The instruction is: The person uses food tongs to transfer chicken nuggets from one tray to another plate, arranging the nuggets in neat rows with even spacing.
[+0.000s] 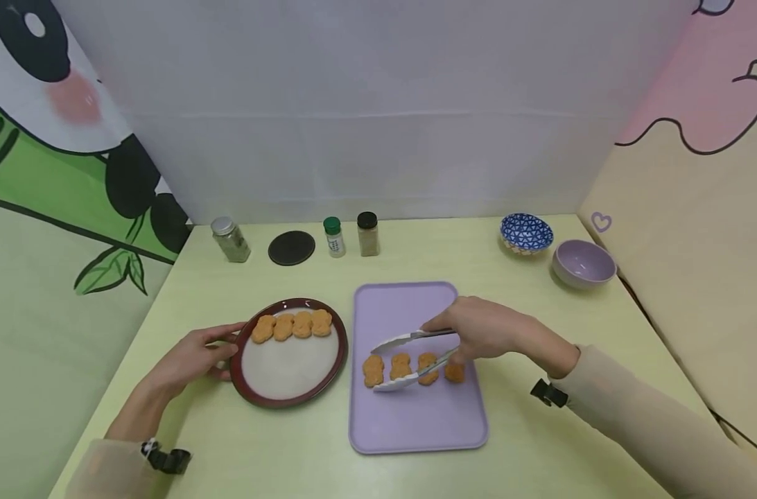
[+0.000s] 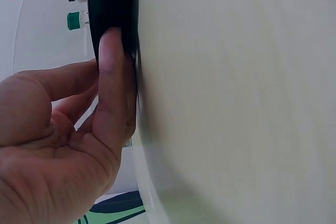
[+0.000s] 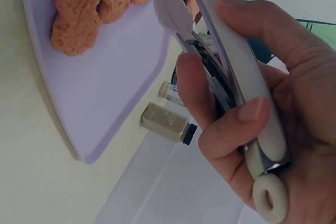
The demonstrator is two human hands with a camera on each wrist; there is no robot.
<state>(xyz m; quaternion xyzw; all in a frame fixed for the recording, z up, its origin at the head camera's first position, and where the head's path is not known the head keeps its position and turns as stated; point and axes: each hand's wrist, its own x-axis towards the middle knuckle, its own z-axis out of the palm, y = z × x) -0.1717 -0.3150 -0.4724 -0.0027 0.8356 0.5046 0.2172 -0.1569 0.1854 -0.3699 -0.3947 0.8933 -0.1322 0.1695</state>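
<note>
Wrapping right fingers round tongs, near nuggets on lilac tray, left fingers seemingly pinching brown-rimmed plate

Only a thin strip of counter separates the brown-rimmed plate from the lilac tray, leaving little room to pass. The left hand blocks the plate's left rim; the right hand and tongs obstruct the tray's middle. A wide gap opens between the black-capped spice jar and blue-patterned bowl.
</note>
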